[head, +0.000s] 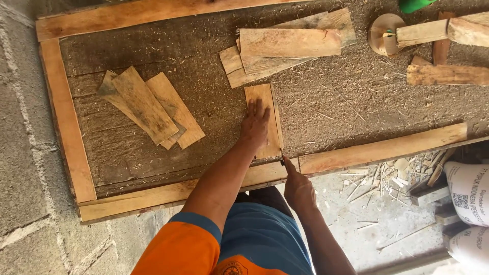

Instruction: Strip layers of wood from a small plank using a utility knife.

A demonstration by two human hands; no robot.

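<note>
A small rectangular wooden board lies on the dusty workbench, its near end against the front rail. My left hand presses flat on this board with fingers spread. My right hand is at the bench's front edge, pinching a thin dark tool, perhaps a pencil, whose tip touches the board's near right corner.
A fan of thin wooden slats lies at the left. A pile of boards sits beyond the small board. Wooden rails frame the bench. A wooden mallet and scraps lie far right. Shavings and white sacks are on the floor.
</note>
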